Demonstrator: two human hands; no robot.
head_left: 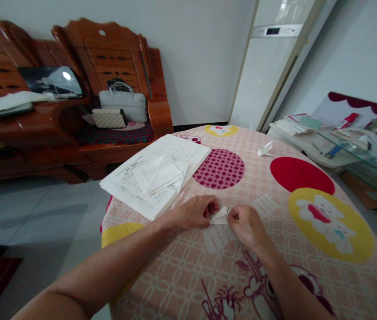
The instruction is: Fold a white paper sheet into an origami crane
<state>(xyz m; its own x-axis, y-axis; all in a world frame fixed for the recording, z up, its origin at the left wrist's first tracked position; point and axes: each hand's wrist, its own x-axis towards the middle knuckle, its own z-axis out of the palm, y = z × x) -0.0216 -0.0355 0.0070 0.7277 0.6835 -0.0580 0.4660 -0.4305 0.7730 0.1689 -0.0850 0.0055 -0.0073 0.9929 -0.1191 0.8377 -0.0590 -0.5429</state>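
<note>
A small folded piece of white paper point(220, 216) lies on the patterned tablecloth between my hands. My left hand point(199, 210) grips its left end with curled fingers. On the right end, the fingertips of my right hand point(246, 222) are pinched together. Parts of the paper are covered by my fingers. Farther back on the right sits a white folded paper figure point(265, 149) with pointed tips. To the left, loose white paper pieces point(160, 171) rest on top of a stack of printed sheets point(125, 184).
The round table wears a pink cloth point(175, 275) with coloured circles. Beyond it stand a wooden chair point(108, 49) holding a grey bag point(125, 104), and a tall white air conditioner point(271, 62). A glass-topped side table point(358, 155) with papers is at the right.
</note>
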